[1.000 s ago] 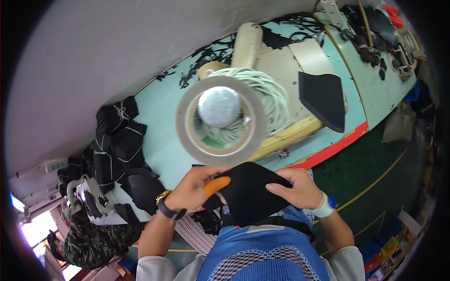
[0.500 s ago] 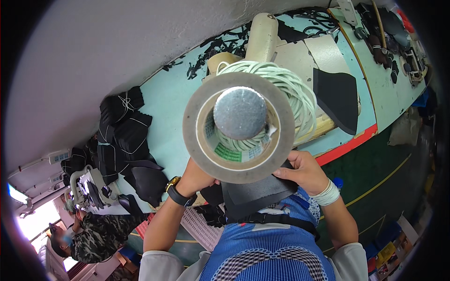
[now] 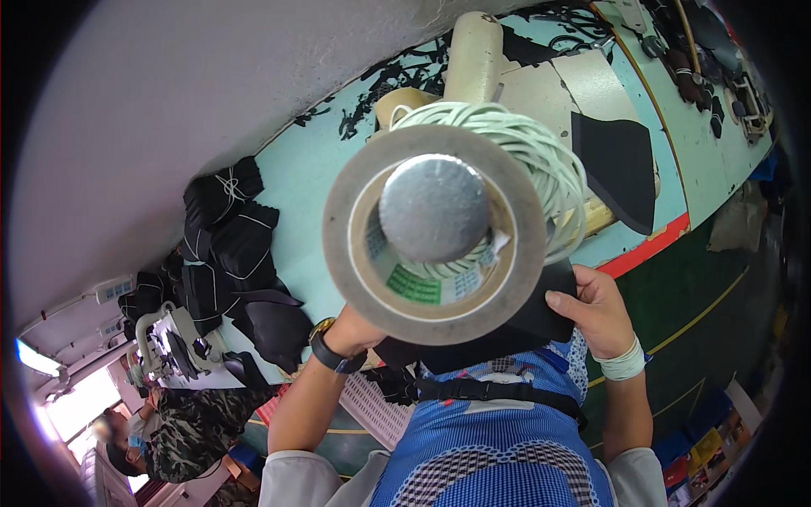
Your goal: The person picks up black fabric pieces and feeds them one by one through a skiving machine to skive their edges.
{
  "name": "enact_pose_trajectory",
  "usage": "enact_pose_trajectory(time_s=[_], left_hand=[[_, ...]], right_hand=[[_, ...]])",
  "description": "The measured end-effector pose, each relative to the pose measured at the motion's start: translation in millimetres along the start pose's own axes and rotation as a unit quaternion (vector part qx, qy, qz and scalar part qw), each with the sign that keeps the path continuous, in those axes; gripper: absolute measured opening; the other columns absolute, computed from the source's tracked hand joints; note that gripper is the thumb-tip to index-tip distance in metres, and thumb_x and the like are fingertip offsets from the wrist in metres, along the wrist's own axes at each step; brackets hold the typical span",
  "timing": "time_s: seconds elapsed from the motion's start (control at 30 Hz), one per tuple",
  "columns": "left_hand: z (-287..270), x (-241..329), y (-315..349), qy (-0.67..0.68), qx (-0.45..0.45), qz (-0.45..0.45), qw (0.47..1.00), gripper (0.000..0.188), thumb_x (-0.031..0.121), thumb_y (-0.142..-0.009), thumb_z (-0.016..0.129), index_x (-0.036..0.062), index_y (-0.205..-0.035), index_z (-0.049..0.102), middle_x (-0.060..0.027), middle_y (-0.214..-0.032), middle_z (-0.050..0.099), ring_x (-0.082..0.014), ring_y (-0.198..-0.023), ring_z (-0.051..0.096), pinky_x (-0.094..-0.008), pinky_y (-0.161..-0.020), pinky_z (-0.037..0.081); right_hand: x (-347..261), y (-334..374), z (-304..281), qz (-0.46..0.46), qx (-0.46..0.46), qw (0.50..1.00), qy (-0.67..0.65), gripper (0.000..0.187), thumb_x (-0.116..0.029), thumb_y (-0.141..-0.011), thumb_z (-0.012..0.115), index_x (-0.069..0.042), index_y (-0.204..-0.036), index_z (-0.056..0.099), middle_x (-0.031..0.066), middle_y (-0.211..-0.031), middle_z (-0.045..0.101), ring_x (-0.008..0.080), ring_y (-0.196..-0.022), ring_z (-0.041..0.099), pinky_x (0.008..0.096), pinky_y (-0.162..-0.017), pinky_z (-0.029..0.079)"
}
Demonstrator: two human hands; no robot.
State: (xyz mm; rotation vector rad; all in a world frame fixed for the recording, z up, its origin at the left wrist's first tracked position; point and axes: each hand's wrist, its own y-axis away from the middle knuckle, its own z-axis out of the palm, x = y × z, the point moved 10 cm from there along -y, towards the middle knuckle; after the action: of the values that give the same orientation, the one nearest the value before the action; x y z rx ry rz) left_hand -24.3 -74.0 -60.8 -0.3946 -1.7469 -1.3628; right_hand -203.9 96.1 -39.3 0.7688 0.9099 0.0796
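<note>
A flat piece of black sheet material (image 3: 545, 314) spans the space in front of my waist. Its right edge is pinched between the thumb and fingers of my right hand (image 3: 604, 311), which has pale cord wound round the wrist. My left hand (image 3: 355, 332), with a watch at the wrist, is at the sheet's left side. The fingers of that hand are hidden behind a large roll of tape (image 3: 338, 224), so their grip does not show. This roll sits around a round metal post top (image 3: 433, 207) and also covers the sheet's middle.
Behind the roll hangs a bundle of pale green cord (image 3: 541, 152). A black cut piece (image 3: 617, 169) lies on boards at the right of the table (image 3: 291, 190). Tied black bundles (image 3: 241, 241) are stacked at left. A co-worker (image 3: 190, 431) is at the far left.
My right hand has moved right and slightly down, drawing the black sheet's edge out past the tape roll. The left hand has shifted slightly. The whole view has shifted a little.
</note>
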Motion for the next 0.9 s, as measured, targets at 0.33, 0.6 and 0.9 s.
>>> enact_pose_trajectory(time_s=[0.33, 0.6, 0.9], left_hand=[[-14.6, 9.0, -12.3, -0.116, 0.021, -0.03, 0.993, 0.057, -0.011, -0.085, 0.047, 0.0066, -0.139, 0.043, -0.0126, -0.134, 0.049, -0.026, -0.121, 0.053, -0.0286, -0.068, 0.061], [0.4, -8.8, -31.3, 0.03, -0.02, -0.037, 0.999, 0.029, 0.015, -0.101, 0.039, -0.0041, -0.121, 0.047, -0.0197, -0.104, 0.062, -0.0238, -0.079, 0.07, -0.0302, -0.053, 0.059], [-55.1, -99.2, 15.2, 0.241, 0.02, -0.067, 0.968, 0.032, 0.027, -0.102, 0.046, -0.0027, -0.096, 0.057, -0.0165, -0.073, 0.067, -0.0253, -0.062, 0.069, -0.0314, -0.053, 0.058]], right_hand=[[3.4, -2.9, 8.0, -0.039, -0.026, 0.999, -0.009, 0.036, -0.001, -0.093, 0.056, 0.006, -0.128, 0.052, 0.01, -0.12, 0.062, 0.0139, -0.108, 0.058, 0.0292, -0.097, 0.045], [-11.4, -5.5, 2.5, -0.038, -0.022, 0.998, 0.039, 0.034, 0.001, -0.093, 0.055, 0.006, -0.126, 0.053, 0.009, -0.115, 0.063, 0.0117, -0.101, 0.059, 0.0276, -0.09, 0.048], [-109.6, 110.6, -29.8, -0.308, 0.322, 0.848, 0.288, 0.033, 0.006, -0.088, 0.051, 0.008, -0.121, 0.057, 0.0104, -0.106, 0.065, 0.014, -0.093, 0.06, 0.028, -0.084, 0.047]])
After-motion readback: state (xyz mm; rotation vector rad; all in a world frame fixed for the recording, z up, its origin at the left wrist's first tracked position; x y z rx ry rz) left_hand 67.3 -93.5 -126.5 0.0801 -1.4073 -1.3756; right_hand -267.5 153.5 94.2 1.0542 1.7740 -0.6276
